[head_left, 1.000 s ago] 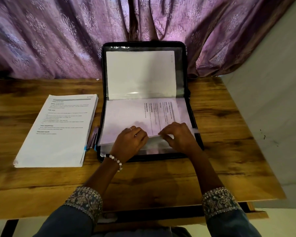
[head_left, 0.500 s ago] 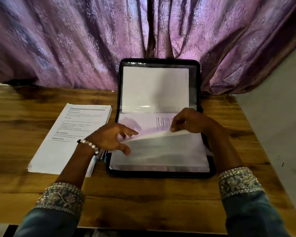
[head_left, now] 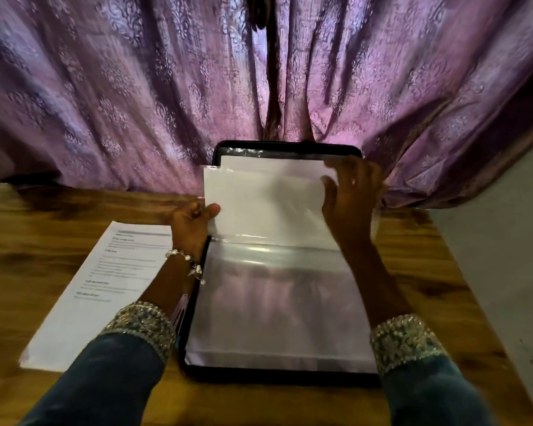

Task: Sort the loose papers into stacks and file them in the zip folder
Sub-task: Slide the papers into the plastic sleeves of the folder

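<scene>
While zip folder [head_left: 277, 375] lies open, both hands' grip pinches raised sleeve [head_left: 265, 207].

I see both arms reaching far. My left hand [head_left: 194, 221] curls, thumb pressed forward in a pinch; my right hand [head_left: 353, 192] is raised farther off, fingers bent.

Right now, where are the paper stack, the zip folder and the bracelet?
paper stack [head_left: 83, 290]: head view, middle of the top printed sheet.
zip folder [head_left: 277, 378]: head view, black near edge.
bracelet [head_left: 186, 262]: head view, beads on the left wrist.
</scene>
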